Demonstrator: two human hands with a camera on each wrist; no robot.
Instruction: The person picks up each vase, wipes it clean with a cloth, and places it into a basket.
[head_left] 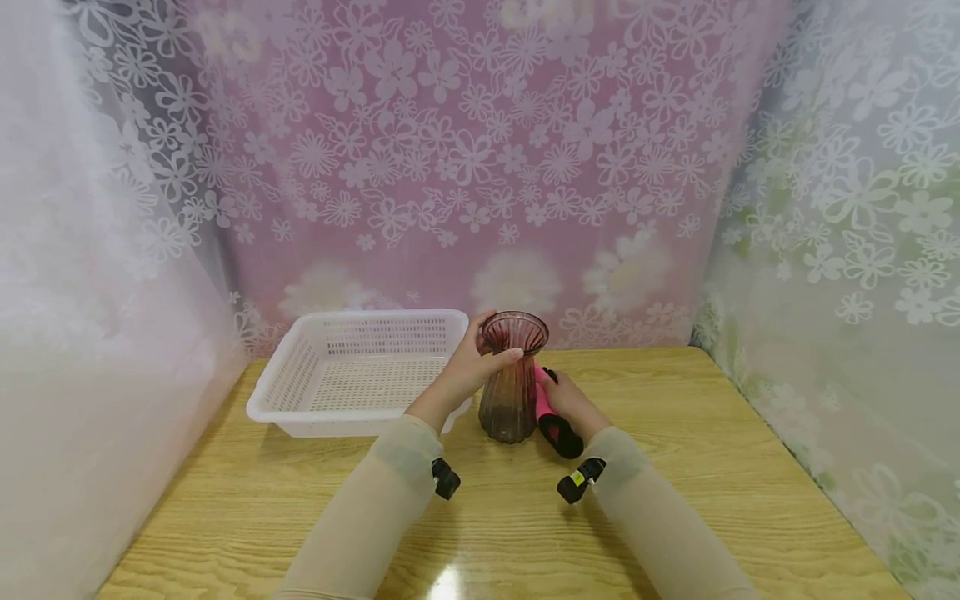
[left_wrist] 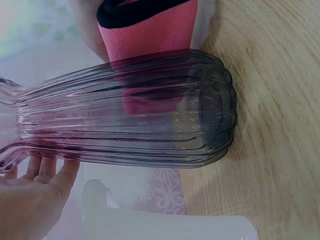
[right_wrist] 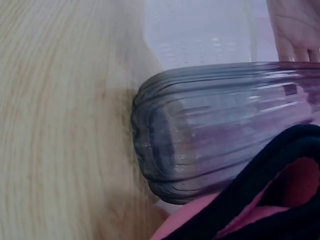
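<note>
A ribbed glass vase [head_left: 507,404], pink toward its flared rim and grey at the base, stands upright on the wooden table. My left hand [head_left: 468,367] grips its neck from the left, thumb across the front and fingers around behind. In the left wrist view those fingers [left_wrist: 47,172] lie along the neck of the glass. On the vase's right side, my right hand [head_left: 576,404] holds a pink cloth [left_wrist: 150,37] with thick black edging. The cloth lies close against the vase's side, and its folded black edge hangs nearest me in the right wrist view.
A white perforated plastic basket [head_left: 360,425] sits left of the vase, close to my left hand. The wooden table [head_left: 675,492] extends to the right and toward me. Floral curtains [head_left: 480,167] hang behind it and along both sides.
</note>
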